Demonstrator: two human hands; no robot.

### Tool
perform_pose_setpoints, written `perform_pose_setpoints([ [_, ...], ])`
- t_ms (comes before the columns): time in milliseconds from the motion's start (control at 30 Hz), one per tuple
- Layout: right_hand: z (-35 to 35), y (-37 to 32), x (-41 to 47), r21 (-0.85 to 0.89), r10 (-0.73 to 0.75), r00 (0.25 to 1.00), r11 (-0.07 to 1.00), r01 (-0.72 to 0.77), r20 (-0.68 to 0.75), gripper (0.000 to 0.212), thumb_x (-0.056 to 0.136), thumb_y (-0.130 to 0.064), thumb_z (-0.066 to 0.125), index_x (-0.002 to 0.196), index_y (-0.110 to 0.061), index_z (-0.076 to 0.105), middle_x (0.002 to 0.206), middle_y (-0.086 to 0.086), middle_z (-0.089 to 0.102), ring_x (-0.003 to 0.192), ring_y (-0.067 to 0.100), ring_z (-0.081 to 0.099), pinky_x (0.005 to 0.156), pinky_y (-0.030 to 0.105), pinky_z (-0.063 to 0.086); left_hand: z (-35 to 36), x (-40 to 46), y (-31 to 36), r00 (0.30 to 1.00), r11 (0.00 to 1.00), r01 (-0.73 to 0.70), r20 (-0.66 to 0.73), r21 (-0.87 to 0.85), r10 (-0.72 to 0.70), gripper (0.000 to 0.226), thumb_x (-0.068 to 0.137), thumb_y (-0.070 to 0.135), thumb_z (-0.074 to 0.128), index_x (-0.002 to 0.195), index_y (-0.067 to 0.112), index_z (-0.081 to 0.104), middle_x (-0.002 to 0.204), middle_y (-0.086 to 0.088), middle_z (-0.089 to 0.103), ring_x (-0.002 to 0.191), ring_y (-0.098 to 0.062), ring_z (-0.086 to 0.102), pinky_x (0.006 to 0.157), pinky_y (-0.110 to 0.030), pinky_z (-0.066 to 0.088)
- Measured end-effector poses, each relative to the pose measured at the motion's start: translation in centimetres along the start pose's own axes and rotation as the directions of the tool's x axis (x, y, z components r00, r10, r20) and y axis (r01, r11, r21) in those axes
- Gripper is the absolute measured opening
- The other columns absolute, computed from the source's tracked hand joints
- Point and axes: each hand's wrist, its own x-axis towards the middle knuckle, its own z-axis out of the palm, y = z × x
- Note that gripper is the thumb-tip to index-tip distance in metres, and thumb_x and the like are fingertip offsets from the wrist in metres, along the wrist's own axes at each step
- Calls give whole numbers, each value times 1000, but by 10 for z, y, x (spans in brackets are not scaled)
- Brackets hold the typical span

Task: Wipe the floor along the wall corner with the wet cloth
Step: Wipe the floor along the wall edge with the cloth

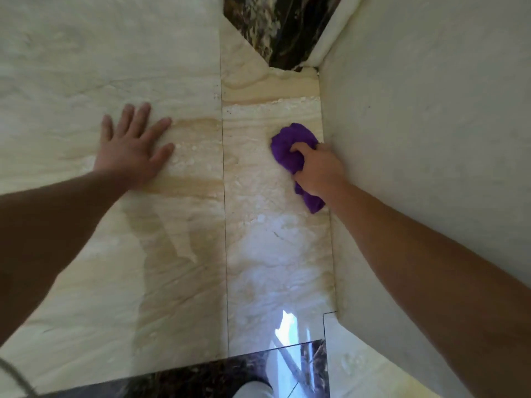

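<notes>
A bunched purple cloth lies on the glossy cream marble floor, close to the foot of the white wall on the right. My right hand grips the cloth and presses it down; a tail of cloth sticks out below the wrist. My left hand rests flat on the floor at the left, fingers spread, holding nothing. The corner where the walls meet lies a little beyond the cloth.
A dark veined marble strip runs at the top by the corner, and another dark strip crosses the bottom. A pale skirting lines the wall. A tile joint runs between my hands.
</notes>
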Motion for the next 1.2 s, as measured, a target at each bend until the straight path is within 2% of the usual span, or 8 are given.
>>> perform_pose_setpoints([
  [267, 30, 18, -63, -98, 42, 999, 994, -39, 32, 57, 84, -32, 67, 134, -35, 40, 125, 20, 45, 119, 42, 46, 92, 44, 46, -18, -22, 50, 958, 987, 133, 245, 86, -151, 92, 91, 76, 26, 160, 25, -9, 169, -9, -20, 155, -35, -19, 115, -76, 3],
  [467, 80, 8, -141, -333, 121, 992, 937, -102, 38, 80, 88, -28, 63, 153, -30, 16, 138, 27, 34, 126, 45, 39, 89, 46, 50, -10, -104, 60, 983, 992, 89, 169, -87, -74, 70, 97, 35, 47, 158, 11, 24, 169, -19, 3, 157, -39, 1, 125, -57, 10],
  [633, 61, 31, -216, -102, 249, 895, 968, -228, 370, 54, 77, -14, 68, 126, -27, 48, 122, 18, 59, 107, 38, 60, 77, 35, 43, -38, -233, 94, 950, 973, 88, 313, -215, -17, 64, 96, 36, 55, 154, 17, 34, 169, -14, 14, 156, -34, 15, 126, -50, 19],
  [700, 33, 23, -253, 43, 318, 838, 926, -374, 444, 46, 77, -6, 60, 119, -25, 55, 116, 14, 67, 102, 35, 64, 75, 30, 40, -77, -270, 119, 851, 918, 238, 524, -317, -39, 55, 98, 36, 54, 148, 16, 45, 162, -13, 34, 146, -33, 38, 118, -45, 34],
  [800, -20, -9, -319, 188, 272, 852, 903, -387, 447, 48, 73, -2, 56, 114, -29, 58, 110, 13, 67, 98, 35, 65, 74, 31, 45, -142, -302, 156, 507, 736, 584, 862, -343, 0, 57, 101, 50, 46, 142, 11, 53, 142, -14, 59, 123, -31, 61, 103, -41, 49],
  [867, -61, -31, -355, 264, 182, 883, 911, -317, 433, 50, 73, -3, 56, 115, -31, 58, 110, 10, 65, 98, 35, 63, 75, 32, 45, -188, -312, 182, 362, 532, 788, 932, -310, 7, 70, 99, 61, 41, 145, 9, 49, 135, -16, 64, 107, -31, 68, 89, -42, 58],
  [1000, -161, -76, -425, 377, 37, 940, 910, -172, 340, 52, 73, 1, 52, 113, -32, 59, 106, 6, 60, 93, 34, 61, 75, 37, 52, -293, -322, 223, 315, 192, 931, 949, -310, 9, 70, 92, 64, 52, 135, 9, 55, 129, -21, 64, 102, -40, 71, 83, -54, 62],
  [1200, -255, -113, -498, 443, -32, 993, 896, -23, 117, 53, 73, 0, 56, 117, -29, 62, 109, 7, 62, 96, 33, 63, 72, 39, 54, -392, -332, 235, 366, 298, 881, 928, -368, 66, 29, 90, 26, 73, 109, 5, 70, 113, -21, 74, 98, -35, 76, 78, -50, 63],
])
